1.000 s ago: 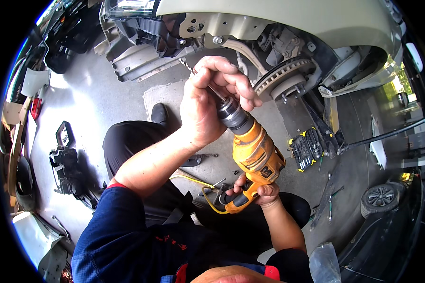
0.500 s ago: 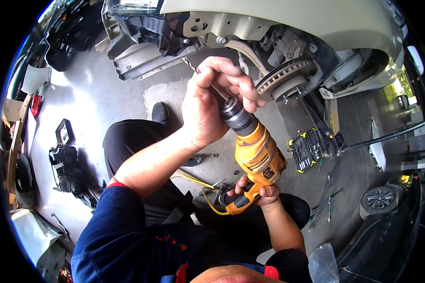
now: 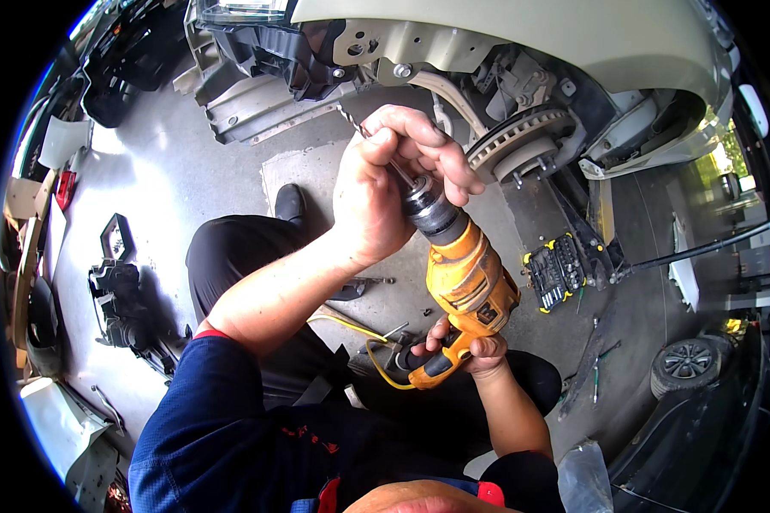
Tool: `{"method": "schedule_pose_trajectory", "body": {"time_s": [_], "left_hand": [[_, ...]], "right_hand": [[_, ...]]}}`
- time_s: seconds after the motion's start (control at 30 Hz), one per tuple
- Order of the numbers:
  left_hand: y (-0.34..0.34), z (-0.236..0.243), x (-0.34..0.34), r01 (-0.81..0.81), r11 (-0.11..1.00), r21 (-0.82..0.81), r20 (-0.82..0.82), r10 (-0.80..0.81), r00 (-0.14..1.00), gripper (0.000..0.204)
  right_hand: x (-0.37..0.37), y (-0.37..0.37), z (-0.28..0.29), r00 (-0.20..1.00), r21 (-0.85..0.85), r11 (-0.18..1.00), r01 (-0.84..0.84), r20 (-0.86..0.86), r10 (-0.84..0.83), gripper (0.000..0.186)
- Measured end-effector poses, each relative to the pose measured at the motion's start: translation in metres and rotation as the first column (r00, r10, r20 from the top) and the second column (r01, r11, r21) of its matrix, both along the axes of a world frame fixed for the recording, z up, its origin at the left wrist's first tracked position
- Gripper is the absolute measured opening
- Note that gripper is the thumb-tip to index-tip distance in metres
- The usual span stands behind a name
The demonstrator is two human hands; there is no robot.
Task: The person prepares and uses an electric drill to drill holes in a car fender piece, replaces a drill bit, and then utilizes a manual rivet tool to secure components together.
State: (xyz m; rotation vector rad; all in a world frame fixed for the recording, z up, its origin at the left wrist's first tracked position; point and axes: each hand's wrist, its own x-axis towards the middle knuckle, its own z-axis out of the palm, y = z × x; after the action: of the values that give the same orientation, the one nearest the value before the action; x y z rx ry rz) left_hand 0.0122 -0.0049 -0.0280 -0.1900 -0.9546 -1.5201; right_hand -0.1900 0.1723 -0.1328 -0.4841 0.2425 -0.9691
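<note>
In my right hand (image 3: 475,346) is the handle of an orange power drill (image 3: 472,278), with the fingers closed around it. The drill points up and to the left, its yellow cord leaving the handle's base. A twist drill bit (image 3: 351,120) runs from the black and silver chuck (image 3: 431,209) through my left hand (image 3: 383,184). The left thumb and fingers are closed around the bit just ahead of the chuck. The fluted tip sticks out beyond them; my fingers hide part of the shank.
Ahead stands a partly dismantled car with a pale fender (image 3: 522,30) and an exposed brake disc (image 3: 530,141). A black socket set case (image 3: 556,272) lies on the floor at right. A headlight-like black part (image 3: 121,299) lies at left. A dark car's wheel (image 3: 686,363) is at lower right.
The left hand and the bit's tip have shifted very slightly to the right. The chuck looks a little brighter. My right hand and the drill body have stayed put.
</note>
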Motion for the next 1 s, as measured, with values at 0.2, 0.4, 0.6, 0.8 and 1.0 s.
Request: {"method": "schedule_pose_trajectory", "body": {"time_s": [0.2,0.4,0.6,0.8,1.0], "left_hand": [[0.000,-0.007,-0.004,0.031,0.999,0.011,0.013,-0.031,0.999,0.036],[0.007,-0.015,-0.013,0.048,0.994,0.097,-0.028,-0.046,0.999,0.035],[0.008,-0.019,-0.018,0.105,0.980,0.169,-0.086,-0.091,0.992,0.034],[0.012,-0.019,-0.016,0.092,0.976,0.195,-0.065,-0.081,0.995,0.035],[0.015,-0.021,-0.018,0.070,0.957,0.280,-0.004,-0.072,0.997,0.033]], "right_hand": [[0.000,-0.003,0.008,0.999,-0.006,1.000,0.020,-0.049,-0.021,0.067],[0.003,-0.006,0.019,0.999,-0.026,0.999,0.028,-0.031,-0.029,0.067],[0.004,-0.005,0.026,0.995,-0.059,0.997,0.056,-0.078,-0.060,0.080],[0.016,-0.003,0.040,0.972,0.021,0.991,0.129,-0.203,-0.122,0.076],[0.005,0.002,0.006,0.989,0.030,0.999,0.024,-0.148,-0.019,0.061]]}}
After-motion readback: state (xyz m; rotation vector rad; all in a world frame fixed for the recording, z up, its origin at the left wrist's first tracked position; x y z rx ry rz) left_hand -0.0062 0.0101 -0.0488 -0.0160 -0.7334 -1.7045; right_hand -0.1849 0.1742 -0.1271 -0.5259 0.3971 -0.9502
